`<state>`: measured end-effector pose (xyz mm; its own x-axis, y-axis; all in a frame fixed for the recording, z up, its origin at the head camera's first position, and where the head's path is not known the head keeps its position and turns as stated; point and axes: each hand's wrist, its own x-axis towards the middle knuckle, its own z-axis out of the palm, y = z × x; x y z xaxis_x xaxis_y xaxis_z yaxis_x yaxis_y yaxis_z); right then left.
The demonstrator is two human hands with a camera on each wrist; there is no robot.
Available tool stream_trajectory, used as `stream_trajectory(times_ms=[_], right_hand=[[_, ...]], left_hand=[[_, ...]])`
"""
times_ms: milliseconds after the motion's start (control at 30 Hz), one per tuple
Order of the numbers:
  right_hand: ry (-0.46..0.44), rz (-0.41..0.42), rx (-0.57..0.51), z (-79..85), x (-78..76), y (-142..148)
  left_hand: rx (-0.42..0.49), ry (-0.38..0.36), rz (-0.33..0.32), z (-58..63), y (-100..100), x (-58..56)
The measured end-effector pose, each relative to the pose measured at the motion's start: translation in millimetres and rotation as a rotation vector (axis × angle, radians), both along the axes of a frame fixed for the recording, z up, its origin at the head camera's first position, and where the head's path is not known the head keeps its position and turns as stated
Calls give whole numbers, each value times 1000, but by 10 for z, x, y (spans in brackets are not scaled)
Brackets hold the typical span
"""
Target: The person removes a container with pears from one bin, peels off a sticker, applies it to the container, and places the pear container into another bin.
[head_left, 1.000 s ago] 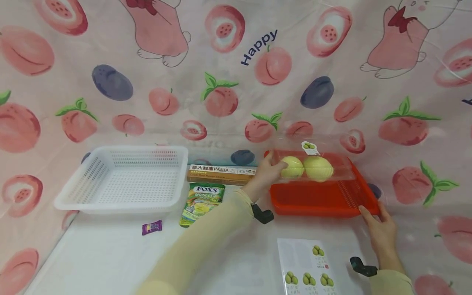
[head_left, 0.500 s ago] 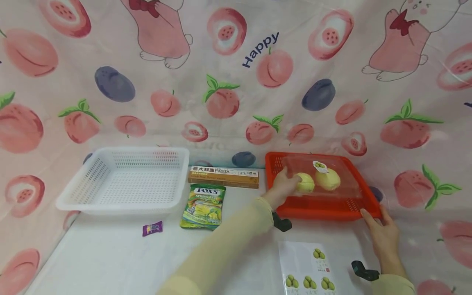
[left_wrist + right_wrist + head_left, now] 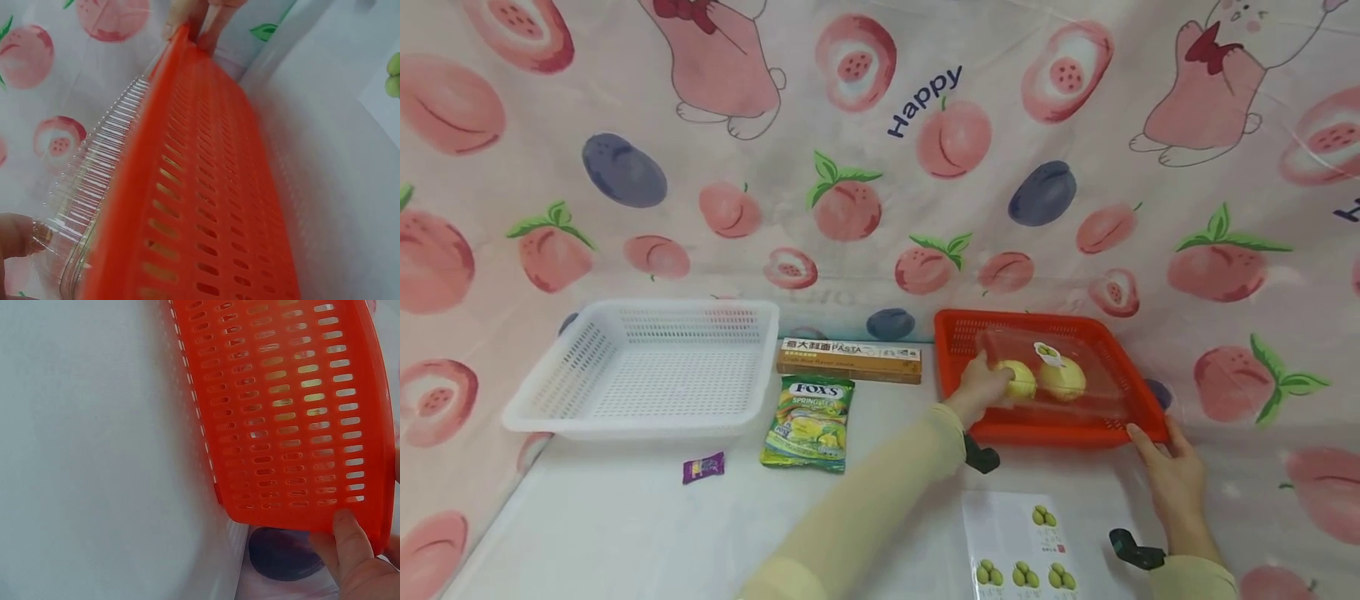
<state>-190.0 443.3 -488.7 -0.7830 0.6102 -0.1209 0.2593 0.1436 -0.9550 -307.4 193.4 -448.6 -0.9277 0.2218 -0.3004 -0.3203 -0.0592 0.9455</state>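
Observation:
In the head view my left hand (image 3: 983, 387) grips the left end of a clear plastic fruit box (image 3: 1101, 379). Two round yellow-green fruits (image 3: 1063, 381) show through it, and a white sticker marks its lid. The box lies within the outline of a red perforated basket (image 3: 1045, 432), slightly slanted. At the basket's front right corner, my right hand (image 3: 1176, 479) pinches the rim between thumb and fingers. From the right wrist, the right thumb (image 3: 350, 540) presses the basket's outer wall. The left wrist view has the box's ribbed edge (image 3: 106, 150) just inside the rim.
A white perforated basket (image 3: 640, 427) stands at the back left. Between the baskets lie a pasta box (image 3: 850, 367) and a green Fox's candy bag (image 3: 808, 425). A small purple packet (image 3: 703, 468) and a sheet with printed fruits (image 3: 1018, 533) are nearer the front.
My left hand has brought the fruit box down and to the right, from above the red basket's back into it. My right hand has stayed on the rim.

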Motion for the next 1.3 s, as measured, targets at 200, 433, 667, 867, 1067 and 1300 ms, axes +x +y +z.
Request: stream_trajectory(times_ms=[200,433,667,867,1067,1300], right_hand=[[-3,3,-6,9,-6,-18],[3,7,-7,3,-22,-15],[10,7,-11,-5,-36,-24],[42,-7,-45,-8,-37,-30],[47,-10,-49,-13,-42,-21],[57,-37,-76,1,-1,-4]], left_hand=[[-9,8,-1,-56,6,-31],[-5,25,-47,-89,-9,-83],[-189,95,-156,-83,-87,-166],[-211,55,-160,-70,-119,-183],[-284,104,-165,24,-136,-174],[-326,322,-239,244,-525,-44]])
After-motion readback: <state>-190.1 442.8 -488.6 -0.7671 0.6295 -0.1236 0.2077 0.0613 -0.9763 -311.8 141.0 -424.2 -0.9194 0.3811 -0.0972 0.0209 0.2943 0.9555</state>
